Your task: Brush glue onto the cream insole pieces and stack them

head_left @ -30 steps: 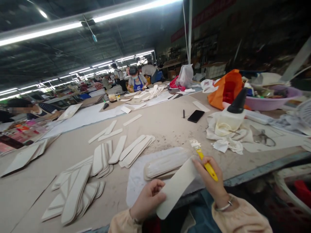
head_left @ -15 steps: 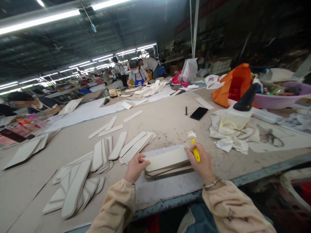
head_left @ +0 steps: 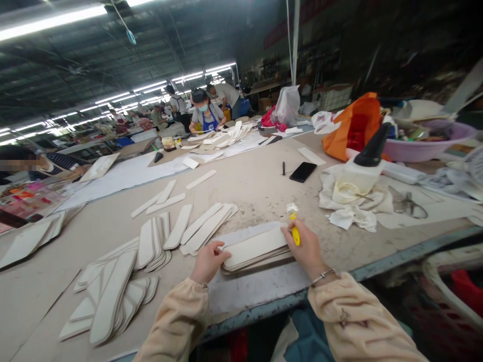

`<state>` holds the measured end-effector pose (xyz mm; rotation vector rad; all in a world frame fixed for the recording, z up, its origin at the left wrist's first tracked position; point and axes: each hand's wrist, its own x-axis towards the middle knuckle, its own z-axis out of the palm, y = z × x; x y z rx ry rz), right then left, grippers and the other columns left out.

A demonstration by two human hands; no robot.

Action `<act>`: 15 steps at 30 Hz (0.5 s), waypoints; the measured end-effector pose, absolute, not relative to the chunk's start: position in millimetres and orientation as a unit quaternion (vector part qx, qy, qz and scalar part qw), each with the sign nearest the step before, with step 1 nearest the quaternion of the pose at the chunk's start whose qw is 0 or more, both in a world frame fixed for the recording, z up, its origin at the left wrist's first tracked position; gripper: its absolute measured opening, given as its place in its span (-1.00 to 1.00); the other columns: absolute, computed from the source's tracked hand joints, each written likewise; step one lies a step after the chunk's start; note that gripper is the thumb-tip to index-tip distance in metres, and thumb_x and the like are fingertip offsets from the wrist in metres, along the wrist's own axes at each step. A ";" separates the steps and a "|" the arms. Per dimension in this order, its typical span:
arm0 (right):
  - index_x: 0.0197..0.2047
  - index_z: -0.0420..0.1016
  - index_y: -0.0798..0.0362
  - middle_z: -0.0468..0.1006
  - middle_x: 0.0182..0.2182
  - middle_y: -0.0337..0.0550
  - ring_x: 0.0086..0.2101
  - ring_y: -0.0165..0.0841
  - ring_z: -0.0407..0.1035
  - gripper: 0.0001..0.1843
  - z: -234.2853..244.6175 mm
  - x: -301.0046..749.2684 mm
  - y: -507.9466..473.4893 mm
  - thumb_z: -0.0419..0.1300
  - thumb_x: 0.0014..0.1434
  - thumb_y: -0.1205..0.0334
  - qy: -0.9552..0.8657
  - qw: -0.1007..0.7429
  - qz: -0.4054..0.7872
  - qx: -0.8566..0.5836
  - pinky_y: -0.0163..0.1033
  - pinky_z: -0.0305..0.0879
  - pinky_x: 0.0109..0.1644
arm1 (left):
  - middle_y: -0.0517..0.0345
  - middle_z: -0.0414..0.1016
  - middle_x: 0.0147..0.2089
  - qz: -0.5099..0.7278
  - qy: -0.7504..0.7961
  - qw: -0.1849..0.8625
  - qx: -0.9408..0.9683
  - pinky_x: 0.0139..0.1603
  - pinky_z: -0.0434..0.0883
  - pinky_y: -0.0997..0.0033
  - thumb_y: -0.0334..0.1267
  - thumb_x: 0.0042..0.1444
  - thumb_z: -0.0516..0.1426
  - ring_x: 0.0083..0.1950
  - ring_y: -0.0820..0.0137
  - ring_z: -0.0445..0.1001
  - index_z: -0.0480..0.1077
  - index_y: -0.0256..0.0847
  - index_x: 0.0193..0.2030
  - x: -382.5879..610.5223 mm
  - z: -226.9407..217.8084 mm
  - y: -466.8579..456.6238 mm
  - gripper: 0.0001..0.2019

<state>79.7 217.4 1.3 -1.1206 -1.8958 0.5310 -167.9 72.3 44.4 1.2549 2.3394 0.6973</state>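
Observation:
A small stack of long, pale, round-cornered strips (head_left: 254, 247) lies at the table's front edge. My left hand (head_left: 207, 261) pinches the left end of the top strip between thumb and fingers. In my right hand (head_left: 306, 246) is a yellow-handled brush (head_left: 296, 234), its bristles up and crusted with white. That hand's thumb and fingertips also touch the strips' right end. Left of the stack, more pale strips (head_left: 113, 296) lie in overlapping piles. A fanned group of strips (head_left: 209, 229) sits just behind my left hand.
To the right stands a white container (head_left: 345, 188) with a pasty rim, near crumpled tissue (head_left: 352, 217) and scissors (head_left: 409, 205). A black phone (head_left: 303, 172) lies farther back. Behind are an orange bag (head_left: 350, 125) and a purple basin (head_left: 426, 149). A co-worker (head_left: 207, 115) is across the table.
The view has shifted slightly, so the scene sits a bit further left. My right hand and the brush have tipped a little; both hands remain at the stack's ends.

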 end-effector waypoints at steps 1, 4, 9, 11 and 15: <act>-0.34 0.25 -0.02 0.40 -0.48 -0.28 -0.46 -0.36 0.34 -0.88 0.4 79.7 217.5 0.07 0.18 0.15 -0.760 0.422 0.210 -0.446 -0.30 0.18 -0.34 | 0.24 0.44 -0.50 0.243 0.835 0.196 0.452 -0.36 0.23 0.42 -0.09 -0.09 0.17 -0.44 0.40 0.40 0.45 -0.28 -0.13 -167.9 45.4 72.4 -0.60; -0.33 0.25 -0.02 0.41 -0.46 -0.26 -0.42 -0.34 0.35 -0.89 -1.4 79.3 218.2 0.07 0.19 0.15 -0.767 0.410 0.197 -0.453 -0.29 0.19 -0.33 | 0.21 0.44 -0.49 0.224 0.836 0.190 0.463 -0.34 0.21 0.39 -0.07 -0.08 0.16 -0.41 0.37 0.40 0.48 -0.26 -0.17 -168.3 47.6 72.8 -0.63; -0.27 0.29 -0.01 0.43 -0.40 -0.17 -0.33 -0.25 0.34 -0.93 -0.2 78.3 220.9 0.11 0.14 0.23 -0.778 0.381 0.150 -0.476 -0.22 0.23 -0.28 | 0.21 0.43 -0.45 0.193 0.838 0.180 0.477 -0.30 0.25 0.36 -0.01 -0.06 0.13 -0.37 0.34 0.42 0.46 -0.22 -0.19 -172.3 45.4 74.1 -0.63; -0.25 0.30 0.00 0.44 -0.35 -0.12 -0.27 -0.21 0.33 -0.90 1.6 78.5 221.0 0.13 0.12 0.28 -0.778 0.388 0.132 -0.477 -0.16 0.25 -0.20 | 0.18 0.44 -0.40 0.202 0.837 0.179 0.476 -0.28 0.27 0.34 0.01 -0.08 0.13 -0.36 0.32 0.42 0.45 -0.22 -0.19 -174.3 43.2 74.5 -0.61; -0.22 0.30 0.00 0.46 -0.25 -0.10 -0.14 -0.17 0.30 -0.84 3.6 78.5 217.0 0.17 0.09 0.32 -0.780 0.419 0.150 -0.440 -0.08 0.25 -0.05 | 0.12 0.46 -0.30 0.229 0.837 0.171 0.467 -0.25 0.30 0.29 0.03 -0.14 0.16 -0.35 0.30 0.42 0.43 -0.21 -0.23 -175.6 41.5 74.9 -0.60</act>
